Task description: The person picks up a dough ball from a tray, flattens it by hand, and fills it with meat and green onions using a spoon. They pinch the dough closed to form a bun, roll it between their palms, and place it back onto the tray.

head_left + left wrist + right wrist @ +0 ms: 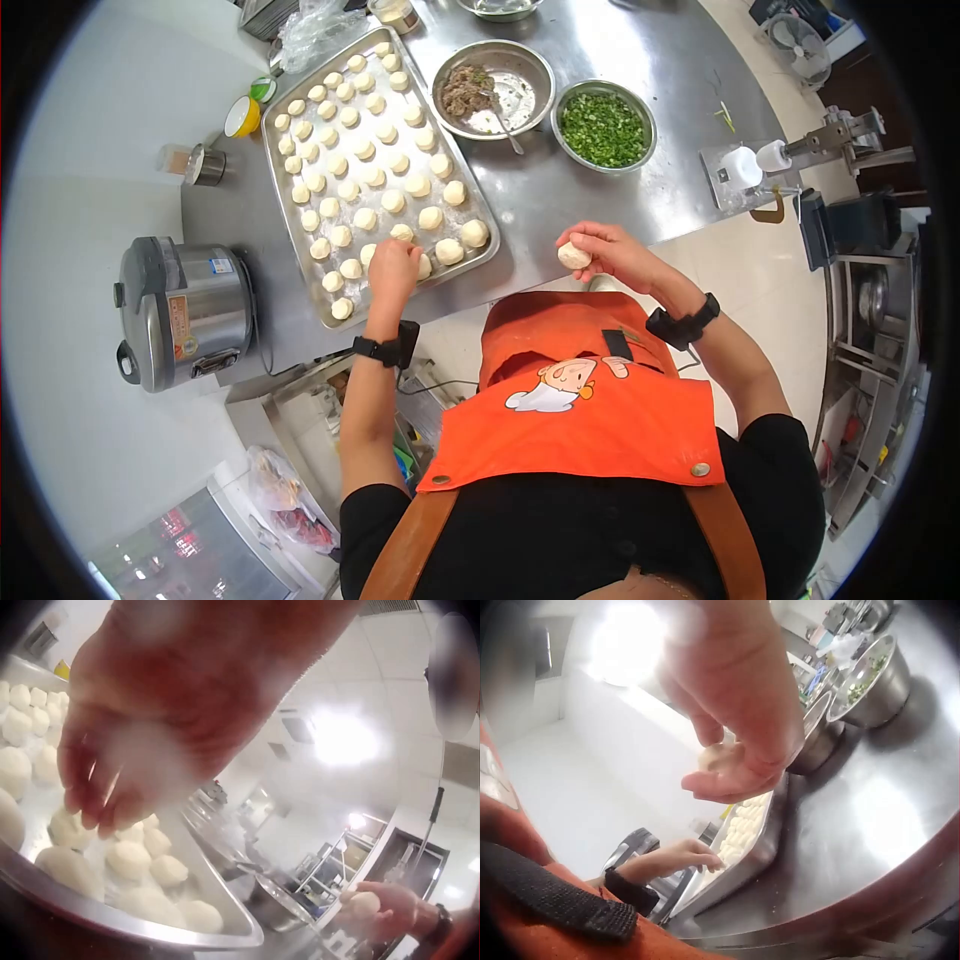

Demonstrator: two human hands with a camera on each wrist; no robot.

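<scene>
A large metal tray [478, 200] carries rows of pale round dough balls [393, 201]. Over its near part my left hand [396, 268] reaches down. In the left wrist view this hand's fingers [91, 814] point down right at a dough ball [69, 827]; the thumb is hidden, and I cannot tell whether the ball is pinched. Off the table's near edge, my right hand [618, 256] holds one dough ball [574, 256] between thumb and fingers. The right wrist view shows that ball [718, 757] partly covered by the fingers.
Behind the tray's right side stand a metal bowl [545, 75] with minced filling and a spoon, and a bowl of chopped greens [603, 128]. A rice cooker [190, 312] stands at the left, with a yellow cup [241, 117] and a metal cup [206, 166] nearby.
</scene>
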